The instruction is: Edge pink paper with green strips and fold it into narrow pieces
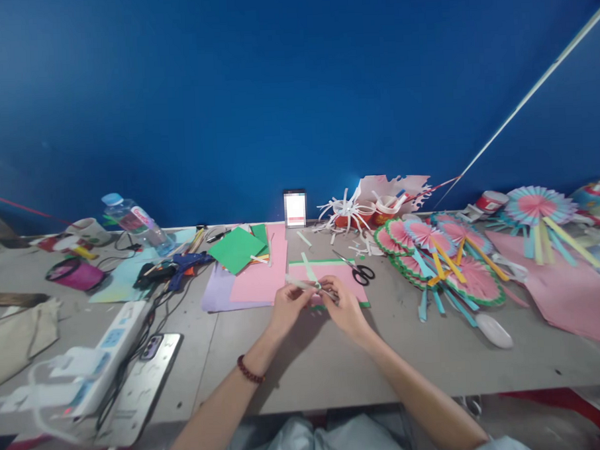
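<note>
Paper strip (pixel 309 268): pale green and thin, at the centre of the frame over a pink sheet (pixel 345 283).
Strip's feel: looks very light and pliant, dry rather than slippery, likely to crease or tear under a hard pull; best pinched flat near its lower end, where the hands meet.
Strip's direction: long axis steep, free end pointing toward the top of the frame with a slight lean left.
Whitish strip (pixel 296 281): nearly level, free end toward the left of the frame; whether it joins the green one is too blurred to tell.
Left hand (pixel 286 308): thumb and fingers drawn narrow, pinching the strips.
Right hand (pixel 347 312): fingertips bent close together, gripping the paper at its lower end.
Scissors (pixel 357 269): dark-handled, right of centre, at the pink sheet's right side.
</note>
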Action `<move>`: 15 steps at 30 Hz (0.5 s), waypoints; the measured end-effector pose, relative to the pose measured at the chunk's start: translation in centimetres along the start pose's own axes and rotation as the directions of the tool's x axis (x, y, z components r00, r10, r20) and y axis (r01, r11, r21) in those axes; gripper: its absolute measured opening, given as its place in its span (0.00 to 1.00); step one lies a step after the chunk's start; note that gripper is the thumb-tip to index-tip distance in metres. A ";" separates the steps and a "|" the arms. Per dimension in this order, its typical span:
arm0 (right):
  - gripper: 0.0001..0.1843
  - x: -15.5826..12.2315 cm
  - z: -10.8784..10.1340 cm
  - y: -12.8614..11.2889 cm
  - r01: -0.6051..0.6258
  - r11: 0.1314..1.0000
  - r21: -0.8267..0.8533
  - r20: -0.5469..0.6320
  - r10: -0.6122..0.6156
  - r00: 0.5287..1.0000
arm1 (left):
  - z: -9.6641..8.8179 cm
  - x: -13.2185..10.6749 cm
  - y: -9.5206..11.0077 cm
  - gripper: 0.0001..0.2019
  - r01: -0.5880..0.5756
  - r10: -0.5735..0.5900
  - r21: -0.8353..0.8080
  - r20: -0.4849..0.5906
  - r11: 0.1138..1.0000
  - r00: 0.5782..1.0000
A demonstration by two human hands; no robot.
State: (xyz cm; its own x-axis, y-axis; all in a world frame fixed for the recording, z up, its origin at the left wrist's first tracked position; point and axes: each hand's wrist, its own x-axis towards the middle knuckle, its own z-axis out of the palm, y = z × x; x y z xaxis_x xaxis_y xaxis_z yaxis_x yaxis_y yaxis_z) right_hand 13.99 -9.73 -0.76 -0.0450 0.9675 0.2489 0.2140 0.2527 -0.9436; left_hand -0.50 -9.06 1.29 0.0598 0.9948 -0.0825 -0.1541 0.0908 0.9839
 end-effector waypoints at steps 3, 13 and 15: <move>0.09 0.0 -0.1 -0.3 -0.003 1.000 0.006 -0.002 0.003 1.000 | 0.1 0.0 -0.4 0.13 -0.046 0.046 0.018 0.000 0.999 0.999; 0.10 -0.1 -0.1 -0.6 0.015 1.000 -0.015 0.009 -0.015 1.000 | 0.2 -0.2 0.5 0.15 -0.035 0.036 0.014 -0.099 0.999 0.994; 0.10 0.0 -0.1 -0.4 0.009 1.000 -0.029 -0.006 -0.010 1.000 | 0.2 -0.2 0.5 0.16 -0.016 0.016 0.004 -0.092 1.000 0.996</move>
State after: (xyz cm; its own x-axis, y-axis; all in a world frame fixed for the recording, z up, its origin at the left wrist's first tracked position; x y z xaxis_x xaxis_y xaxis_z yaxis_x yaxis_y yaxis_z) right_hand 13.96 -9.88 -0.33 -0.0407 0.9649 0.2594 0.2418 0.2614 -0.9345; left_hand -0.36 -9.19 1.84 -0.0335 0.9962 -0.0808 -0.1515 0.0748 0.9856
